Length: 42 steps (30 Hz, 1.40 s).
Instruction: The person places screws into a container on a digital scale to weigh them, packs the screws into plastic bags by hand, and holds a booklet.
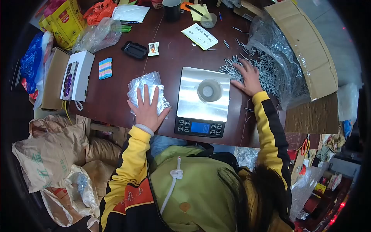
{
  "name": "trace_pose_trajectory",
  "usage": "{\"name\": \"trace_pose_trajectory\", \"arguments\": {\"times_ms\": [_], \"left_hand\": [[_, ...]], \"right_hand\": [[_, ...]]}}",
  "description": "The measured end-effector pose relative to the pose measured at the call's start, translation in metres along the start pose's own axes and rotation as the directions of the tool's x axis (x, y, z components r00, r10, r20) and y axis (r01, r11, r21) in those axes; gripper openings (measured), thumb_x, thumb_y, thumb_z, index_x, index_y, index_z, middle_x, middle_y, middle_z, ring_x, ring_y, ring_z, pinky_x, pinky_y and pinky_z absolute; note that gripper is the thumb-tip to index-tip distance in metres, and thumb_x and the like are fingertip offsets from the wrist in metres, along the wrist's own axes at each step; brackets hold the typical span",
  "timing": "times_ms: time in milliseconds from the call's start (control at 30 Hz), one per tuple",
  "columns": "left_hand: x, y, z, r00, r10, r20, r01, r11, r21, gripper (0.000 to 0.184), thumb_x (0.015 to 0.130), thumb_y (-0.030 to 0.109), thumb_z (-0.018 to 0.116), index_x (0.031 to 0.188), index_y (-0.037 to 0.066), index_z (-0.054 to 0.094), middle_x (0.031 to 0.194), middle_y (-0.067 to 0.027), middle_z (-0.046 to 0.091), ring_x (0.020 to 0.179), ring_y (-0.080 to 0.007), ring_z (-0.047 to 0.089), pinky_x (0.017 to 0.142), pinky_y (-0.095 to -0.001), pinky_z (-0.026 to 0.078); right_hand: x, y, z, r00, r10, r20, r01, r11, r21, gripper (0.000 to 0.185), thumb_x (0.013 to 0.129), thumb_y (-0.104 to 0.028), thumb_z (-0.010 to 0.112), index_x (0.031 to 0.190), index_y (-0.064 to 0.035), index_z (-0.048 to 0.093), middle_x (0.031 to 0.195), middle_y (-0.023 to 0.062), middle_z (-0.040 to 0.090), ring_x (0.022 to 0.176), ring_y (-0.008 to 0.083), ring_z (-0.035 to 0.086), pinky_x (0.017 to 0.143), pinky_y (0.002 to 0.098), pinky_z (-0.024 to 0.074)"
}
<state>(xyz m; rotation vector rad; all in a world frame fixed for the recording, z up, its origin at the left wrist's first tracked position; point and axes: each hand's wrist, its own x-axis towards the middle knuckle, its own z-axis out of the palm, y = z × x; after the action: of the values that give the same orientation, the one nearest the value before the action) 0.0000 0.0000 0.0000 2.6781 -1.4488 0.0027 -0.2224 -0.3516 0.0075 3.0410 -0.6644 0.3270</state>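
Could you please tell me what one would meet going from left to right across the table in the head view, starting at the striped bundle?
Striped bundle, stack of clear plastic bags, digital scale, heap of small metal pieces, upright cardboard flap.
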Motion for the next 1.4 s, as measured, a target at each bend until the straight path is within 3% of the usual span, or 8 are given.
{"name": "trace_pose_trajectory", "arguments": {"times_ms": [167, 267, 367, 533, 700, 900, 1000, 1400], "left_hand": [[0.002, 0.0, -0.007, 0.999, -0.028, 0.046, 0.028, 1.0, 0.001, 0.081, 0.085, 0.058, 0.055, 0.149, 0.017, 0.026, 0.155, -0.0193, 0.013, 0.142, -0.0425, 0.006, 0.1, -0.0744, 0.008], [0.002, 0.0, -0.008, 0.998, -0.019, 0.055, 0.021, 0.999, -0.03, 0.082, 0.085, 0.057, 0.055, 0.15, 0.017, 0.023, 0.155, -0.0208, 0.011, 0.142, -0.0434, 0.003, 0.1, -0.0743, 0.005], [0.0, 0.0, -0.007, 0.998, -0.041, 0.057, 0.048, 0.993, -0.108, 0.085, 0.086, 0.055, 0.054, 0.15, 0.013, 0.018, 0.155, -0.0231, 0.008, 0.142, -0.0445, 0.0, 0.101, -0.0735, 0.001], [0.007, 0.021, -0.03, 0.998, 0.062, -0.003, -0.06, 0.948, -0.312, 0.091, 0.086, 0.054, 0.055, 0.15, 0.005, 0.012, 0.154, -0.0256, 0.006, 0.142, -0.0457, 0.0, 0.104, -0.0691, 0.0], [0.034, 0.07, -0.04, 0.955, 0.247, -0.166, -0.296, 0.748, -0.594, 0.102, 0.079, 0.04, 0.07, 0.149, 0.001, 0.008, 0.151, -0.03, 0.012, 0.142, -0.0438, 0.006, 0.112, -0.0558, 0.007], [0.066, 0.117, -0.02, 0.943, 0.273, -0.192, -0.283, 0.352, -0.892, 0.111, 0.069, 0.024, 0.08, 0.148, -0.002, 0.006, 0.146, -0.03, 0.024, 0.137, -0.0409, 0.028, 0.109, -0.0424, 0.029], [0.069, 0.124, -0.027, 0.966, 0.226, -0.128, -0.199, 0.327, -0.924, 0.104, 0.067, 0.018, 0.077, 0.146, -0.003, 0.014, 0.133, -0.0272, 0.042, 0.124, -0.038, 0.045, 0.103, -0.039, 0.038], [0.07, 0.123, -0.022, 0.93, 0.258, -0.26, -0.337, 0.322, -0.885, 0.086, 0.066, 0.01, 0.076, 0.138, 0.0, 0.031, 0.127, -0.0198, 0.049, 0.119, -0.0311, 0.051, 0.1, -0.0365, 0.041]], "right_hand": [[0.017, -0.017, 0.0, 0.985, 0.115, -0.127, -0.126, 0.989, -0.081, 0.037, 0.076, -0.036, 0.071, 0.09, -0.007, 0.053, 0.097, 0.0116, 0.06, 0.093, 0.0297, 0.056, 0.083, 0.0418, 0.0372], [0.012, -0.002, 0.003, 0.98, 0.125, -0.158, -0.115, 0.991, 0.072, 0.036, 0.078, -0.036, 0.07, 0.088, -0.0073, 0.052, 0.081, 0.0115, 0.062, 0.078, 0.0316, 0.059, 0.076, 0.0404, 0.0411], [0.011, 0.007, -0.005, 0.911, 0.385, -0.149, -0.319, 0.886, 0.337, 0.03, 0.081, -0.031, 0.07, 0.084, -0.0063, 0.053, 0.073, 0.0146, 0.062, 0.069, 0.0351, 0.058, 0.063, 0.0349, 0.0427], [0.015, 0.026, 0.002, 0.816, 0.579, -0.007, -0.205, 0.301, 0.931, 0.023, 0.093, -0.028, 0.061, 0.09, -0.0048, 0.058, 0.074, -0.0031, 0.055, 0.064, 0.0073, 0.049, 0.059, 0.0258, 0.0414], [0.025, -0.041, -0.028, 0.83, 0.495, 0.257, -0.141, -0.26, 0.955, 0.017, 0.094, -0.026, 0.058, 0.092, -0.0098, 0.055, 0.073, 0.0006, 0.056, 0.058, 0.0103, 0.057, 0.052, 0.0241, 0.0474], [0.032, -0.122, -0.044, 0.92, 0.361, 0.153, -0.05, -0.277, 0.959, 0.017, 0.094, -0.023, 0.059, 0.094, -0.0069, 0.054, 0.077, 0.001, 0.059, 0.067, 0.0072, 0.058, 0.058, 0.0225, 0.0462], [0.028, -0.139, -0.044, 0.911, 0.411, -0.015, 0.019, -0.007, 1.0, 0.013, 0.091, -0.014, 0.062, 0.089, -0.0039, 0.054, 0.079, -0.0013, 0.057, 0.072, 0.0038, 0.055, 0.065, 0.0206, 0.0452], [0.017, -0.128, -0.042, 0.934, 0.348, -0.075, 0.066, 0.04, 0.997, 0.012, 0.084, -0.007, 0.062, 0.09, -0.0027, 0.052, 0.081, 0.0015, 0.056, 0.074, 0.0072, 0.052, 0.065, 0.0228, 0.0441]]}}
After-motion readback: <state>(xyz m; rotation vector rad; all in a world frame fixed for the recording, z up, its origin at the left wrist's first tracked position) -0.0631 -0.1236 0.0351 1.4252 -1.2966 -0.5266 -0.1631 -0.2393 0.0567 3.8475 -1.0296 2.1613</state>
